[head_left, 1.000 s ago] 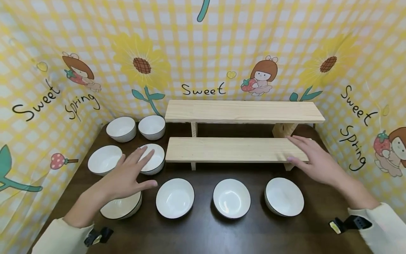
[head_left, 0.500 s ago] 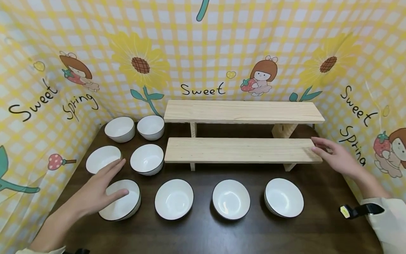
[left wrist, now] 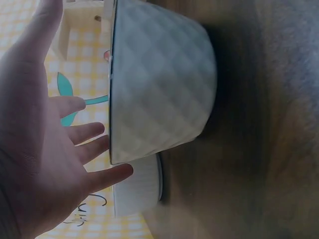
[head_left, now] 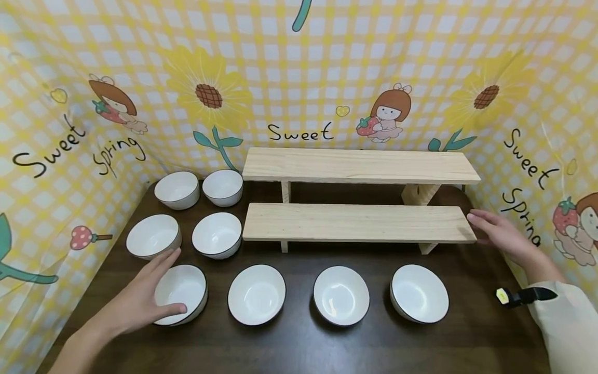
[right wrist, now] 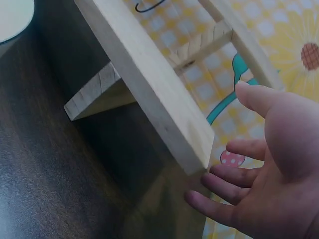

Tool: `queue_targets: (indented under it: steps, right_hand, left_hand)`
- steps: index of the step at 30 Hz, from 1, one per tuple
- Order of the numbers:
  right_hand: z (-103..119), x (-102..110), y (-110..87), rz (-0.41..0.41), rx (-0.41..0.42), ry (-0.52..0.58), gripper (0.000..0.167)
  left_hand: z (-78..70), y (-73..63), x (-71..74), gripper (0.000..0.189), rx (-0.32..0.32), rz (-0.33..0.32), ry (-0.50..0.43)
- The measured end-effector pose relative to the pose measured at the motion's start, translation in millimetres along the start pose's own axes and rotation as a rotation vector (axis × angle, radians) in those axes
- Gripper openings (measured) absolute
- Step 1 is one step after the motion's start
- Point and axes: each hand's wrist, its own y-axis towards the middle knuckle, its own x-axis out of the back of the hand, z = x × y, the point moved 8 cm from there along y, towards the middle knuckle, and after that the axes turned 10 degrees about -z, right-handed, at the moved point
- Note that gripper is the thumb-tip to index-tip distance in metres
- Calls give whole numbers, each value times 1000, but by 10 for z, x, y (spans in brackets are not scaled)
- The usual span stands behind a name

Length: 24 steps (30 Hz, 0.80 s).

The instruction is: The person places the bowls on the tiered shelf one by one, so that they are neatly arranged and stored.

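My left hand hovers over the front-left white bowl, fingers extended and thumb spread over its inside. The left wrist view shows the same hand beside the rim of a bowl with a diamond-patterned outer wall. Its palm holds nothing. At the right end of the two-step wooden shelf is my right hand, fingertips right by the end of the lower board. In the right wrist view its fingers are loosely bent near the board's corner, with nothing between them and the thumb.
Several more white bowls with dark rims stand on the dark table: a front row including the rightmost bowl, and a group including the middle-left bowl left of the shelf. A yellow checked cloth surrounds the table's back and sides.
My left hand has moved left and toward me, from above the middle bowls to the front-left one. The right hand has slid rightward from the lower board's top to its end.
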Motion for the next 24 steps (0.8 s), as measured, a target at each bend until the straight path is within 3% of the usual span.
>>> queue_targets:
  steps: [3,9,17,24]
  right_hand:
    - [-64,-59,55,62,-27,95,80]
    - [-174,-135,79,147,-47,290,74]
    - [-269,-158,131,127,-29,420,75]
    - [-269,-191,102,113,-17,579,77]
  left_hand:
    - [15,-32,-45,125,12,2,-2]
    - [-10,-83,-128,133,-43,-20,13]
    - [-10,-141,-195,139,-56,-27,55]
    - [22,-167,-186,142,-63,-39,31]
